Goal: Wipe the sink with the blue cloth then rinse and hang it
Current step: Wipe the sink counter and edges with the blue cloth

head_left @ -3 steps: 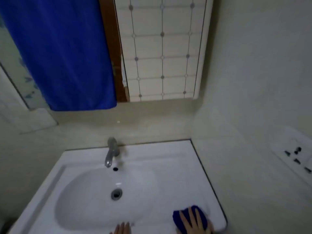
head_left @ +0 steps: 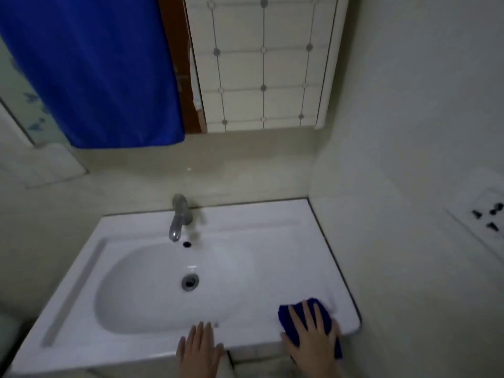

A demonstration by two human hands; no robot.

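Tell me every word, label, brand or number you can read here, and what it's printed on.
None can be read. The white ceramic sink, the grey metal tap, the large blue hanging towel and the small blue cloth under the right hand show no lettering. The white wall socket plate bears only dark holes; the tiled panel only dots and lines.

Hanging blue towel (head_left: 90,69), wall socket (head_left: 488,216)

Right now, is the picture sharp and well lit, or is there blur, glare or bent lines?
Head view: dim, flat light, no hard shadows; soft blur overall, smeared worst on the tap; wide-angle lens bows the tiled panel's lines; small glint in the sink above the drain.
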